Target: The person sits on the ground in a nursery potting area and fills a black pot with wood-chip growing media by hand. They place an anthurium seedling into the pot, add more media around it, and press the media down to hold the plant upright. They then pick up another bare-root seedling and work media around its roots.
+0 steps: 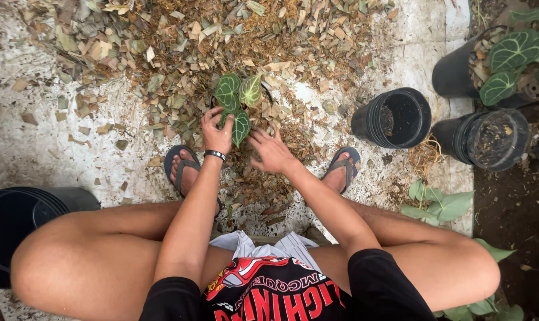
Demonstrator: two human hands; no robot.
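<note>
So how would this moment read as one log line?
left hand: holds small plant | right hand: open, on dry leaf mulch | empty black pot at right

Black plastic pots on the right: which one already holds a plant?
The far-right black plastic pot at the top corner; dark green, pale-veined heart-shaped leaves rise from it, while the other two show none.

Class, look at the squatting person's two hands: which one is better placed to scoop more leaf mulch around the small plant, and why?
Probably the right hand: it rests open on the leaf mulch, free. The left hand grips the small plant.
</note>
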